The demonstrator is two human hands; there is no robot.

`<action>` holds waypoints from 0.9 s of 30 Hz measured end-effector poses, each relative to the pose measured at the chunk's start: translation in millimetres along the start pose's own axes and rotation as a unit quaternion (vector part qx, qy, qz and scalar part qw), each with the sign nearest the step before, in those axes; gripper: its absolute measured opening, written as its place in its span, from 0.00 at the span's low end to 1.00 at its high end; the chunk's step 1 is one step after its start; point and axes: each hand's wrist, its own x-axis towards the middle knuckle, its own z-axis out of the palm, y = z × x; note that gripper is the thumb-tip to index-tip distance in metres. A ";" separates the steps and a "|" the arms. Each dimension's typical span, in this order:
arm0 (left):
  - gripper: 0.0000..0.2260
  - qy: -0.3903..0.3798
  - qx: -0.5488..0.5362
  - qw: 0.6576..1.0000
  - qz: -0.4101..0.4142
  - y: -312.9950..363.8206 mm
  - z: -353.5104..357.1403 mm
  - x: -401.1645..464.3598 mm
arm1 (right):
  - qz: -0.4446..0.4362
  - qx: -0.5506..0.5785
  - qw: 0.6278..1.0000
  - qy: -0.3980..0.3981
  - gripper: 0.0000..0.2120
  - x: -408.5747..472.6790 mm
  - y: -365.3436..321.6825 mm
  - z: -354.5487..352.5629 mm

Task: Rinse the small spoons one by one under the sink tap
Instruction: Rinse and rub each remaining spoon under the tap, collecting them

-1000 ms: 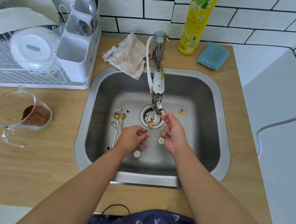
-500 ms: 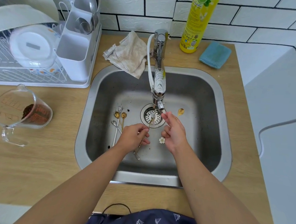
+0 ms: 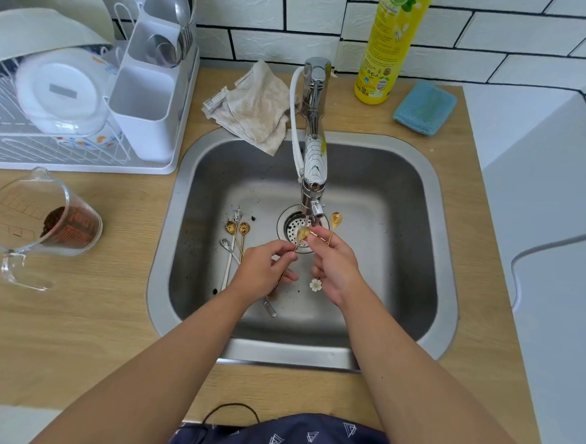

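My left hand [image 3: 264, 271] pinches the thin stem of a small gold spoon [image 3: 303, 234], holding its bowl right under the tap [image 3: 313, 175] spout, above the drain [image 3: 296, 230]. My right hand [image 3: 333, 263] grips a second gold spoon [image 3: 335, 220] with a white flower end hanging below the palm, and its fingertips touch the first spoon's bowl. Several more small spoons [image 3: 236, 233], gold and silver, lie on the sink [image 3: 416, 263] floor at the left, partly hidden by my left hand.
A beige cloth [image 3: 254, 108] hangs over the sink's back rim. A yellow soap bottle [image 3: 388, 45] and blue sponge [image 3: 425, 108] stand behind on the right. A white dish rack [image 3: 86, 106] and a tipped glass measuring cup [image 3: 41, 227] occupy the left counter.
My left hand turned the spoon; its flower end dropped out of sight behind the hand and its bowl is back under the spout. My right fingertips have closed onto that bowl.
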 end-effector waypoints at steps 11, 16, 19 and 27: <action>0.21 -0.071 0.074 0.994 0.034 1.7 1.8 -2.1 | -0.035 -0.020 0.999 0.011 0.10 -3.7 -2.3 1.1; 0.24 -0.087 0.102 0.990 0.038 2.5 4.3 -2.8 | -0.073 0.001 0.997 0.033 0.11 -4.5 -4.6 2.3; 0.14 -0.058 0.079 0.995 0.031 1.9 1.7 -2.1 | -0.078 0.002 0.996 0.041 0.12 -4.7 -5.5 3.9; 0.08 -0.149 -0.034 0.986 -0.072 8.7 0.4 -13.8 | -0.110 -0.076 0.990 0.036 0.08 0.4 2.7 3.1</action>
